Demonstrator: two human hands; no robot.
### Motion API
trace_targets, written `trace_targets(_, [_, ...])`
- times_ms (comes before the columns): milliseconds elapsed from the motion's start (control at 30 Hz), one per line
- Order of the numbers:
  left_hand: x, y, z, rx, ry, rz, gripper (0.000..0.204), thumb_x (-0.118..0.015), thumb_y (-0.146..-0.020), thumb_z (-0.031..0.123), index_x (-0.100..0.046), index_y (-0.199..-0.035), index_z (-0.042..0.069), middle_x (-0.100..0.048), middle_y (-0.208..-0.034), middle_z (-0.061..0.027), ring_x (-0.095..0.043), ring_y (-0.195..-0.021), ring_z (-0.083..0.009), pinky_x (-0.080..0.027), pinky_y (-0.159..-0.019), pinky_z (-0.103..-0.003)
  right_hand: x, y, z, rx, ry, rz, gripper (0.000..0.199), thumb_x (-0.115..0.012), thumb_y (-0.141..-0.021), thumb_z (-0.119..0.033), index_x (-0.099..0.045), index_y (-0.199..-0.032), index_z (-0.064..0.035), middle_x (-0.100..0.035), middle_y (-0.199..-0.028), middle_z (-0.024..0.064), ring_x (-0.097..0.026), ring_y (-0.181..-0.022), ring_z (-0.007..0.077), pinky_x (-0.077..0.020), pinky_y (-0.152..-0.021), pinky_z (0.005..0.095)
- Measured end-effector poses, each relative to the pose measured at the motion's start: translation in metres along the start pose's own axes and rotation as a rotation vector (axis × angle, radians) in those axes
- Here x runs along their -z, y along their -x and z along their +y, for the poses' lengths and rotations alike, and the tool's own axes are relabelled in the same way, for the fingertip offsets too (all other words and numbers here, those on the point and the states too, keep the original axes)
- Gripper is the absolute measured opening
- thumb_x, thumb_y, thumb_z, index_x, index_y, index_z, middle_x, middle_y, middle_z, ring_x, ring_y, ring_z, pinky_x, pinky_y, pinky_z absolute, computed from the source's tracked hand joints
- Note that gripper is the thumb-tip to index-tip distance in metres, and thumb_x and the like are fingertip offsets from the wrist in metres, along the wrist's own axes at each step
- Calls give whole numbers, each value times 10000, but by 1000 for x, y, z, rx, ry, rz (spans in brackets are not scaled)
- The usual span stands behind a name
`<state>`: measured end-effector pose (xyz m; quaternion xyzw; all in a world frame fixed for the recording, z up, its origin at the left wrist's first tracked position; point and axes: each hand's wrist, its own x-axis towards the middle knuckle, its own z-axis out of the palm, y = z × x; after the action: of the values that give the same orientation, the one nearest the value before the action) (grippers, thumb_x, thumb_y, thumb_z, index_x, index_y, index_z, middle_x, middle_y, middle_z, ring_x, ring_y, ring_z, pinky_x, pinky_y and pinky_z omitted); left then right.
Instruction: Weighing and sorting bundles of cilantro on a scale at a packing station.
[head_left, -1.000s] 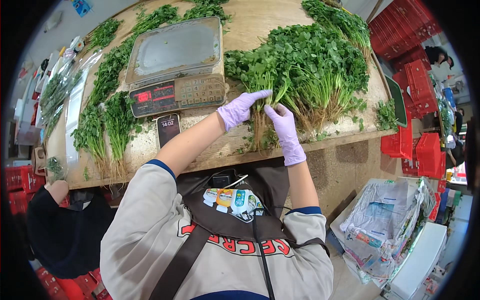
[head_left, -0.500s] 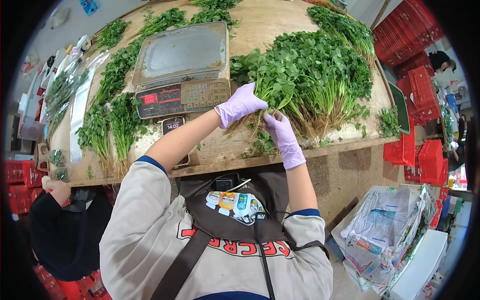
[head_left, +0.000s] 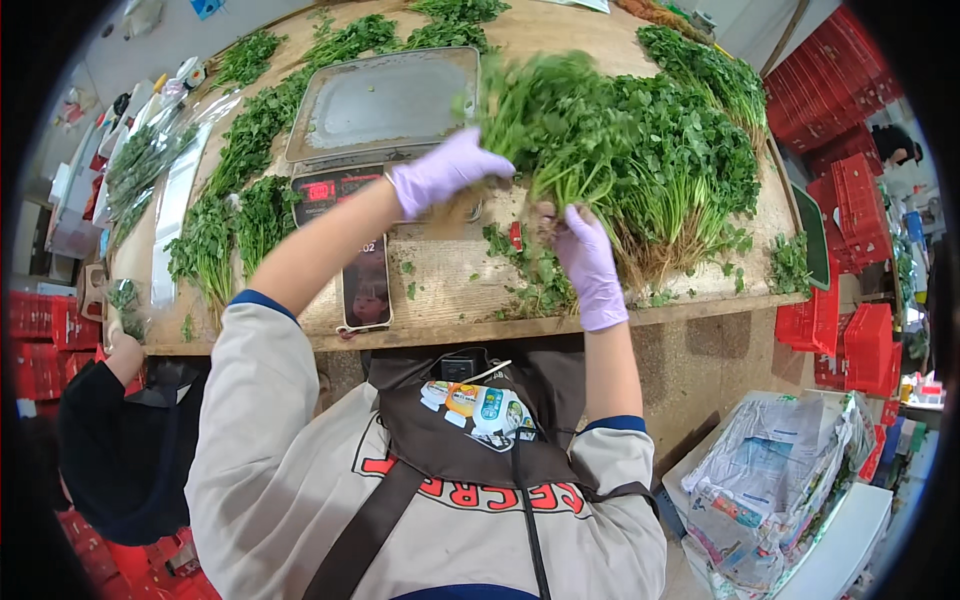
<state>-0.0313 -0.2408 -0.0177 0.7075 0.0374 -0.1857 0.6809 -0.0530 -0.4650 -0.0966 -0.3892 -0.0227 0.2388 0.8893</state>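
My left hand (head_left: 450,175), in a purple glove, is closed round a bunch of coriander beside the weighing scale (head_left: 385,105). The roots below that fist are smeared by motion, as are the leaves above it. Close by on the right, my right hand (head_left: 592,265), gloved alike, pinches the lower stems and roots of some coriander (head_left: 570,180). Those stems lean against a big heap of rooted coriander (head_left: 690,150) on the wooden table (head_left: 450,280). The scale's lit display (head_left: 322,190) is partly covered by my left forearm.
A phone (head_left: 368,290) lies near the table's front edge. More coriander bunches (head_left: 205,255) line the left side. Red crates (head_left: 835,75) stack up at the right, above a paper-lined box (head_left: 765,480) on the floor. Another person (head_left: 130,440) stands at the left.
My left hand has moved left and up, away from my right hand, with coriander in it. My right hand has shifted slightly right. The phone shows more fully, and the view has shifted a little.
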Motion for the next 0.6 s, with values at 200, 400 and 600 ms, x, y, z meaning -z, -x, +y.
trace_targets(200, [-36, -10, -64, 83, 457, -189, 367, -684, -740, 49, -522, -1067, 14, -608, -931, -65, -590, -842, -144, -494, -733, -268, -12, -2, 27, -21, 143, 44, 248, -541, -893, -184, -476, -1097, -59, -562, -882, 2, -558, -762, 127, -491, -708, 298])
trace_targets(400, [-35, -7, -41, -164, 148, -9, 628, -723, -630, 23, -424, -1178, -44, -566, -1063, -115, -573, -911, -202, -462, -872, -299, 8, 8, 10, -6, 530, 107, 218, -472, -927, -217, -534, -1004, -23, -621, -835, 73, -620, -714, 173, -526, -659, 293])
trace_targets(600, [91, 6, 29, -246, -86, -63, 678, -702, -656, 124, -381, -1231, -40, -550, -1045, -129, -552, -921, -187, -481, -817, -305, 54, 27, -31, 147, 416, 422, 277, -405, -951, -245, -516, -1017, -1, -627, -864, 154, -626, -763, 243, -518, -713, 343])
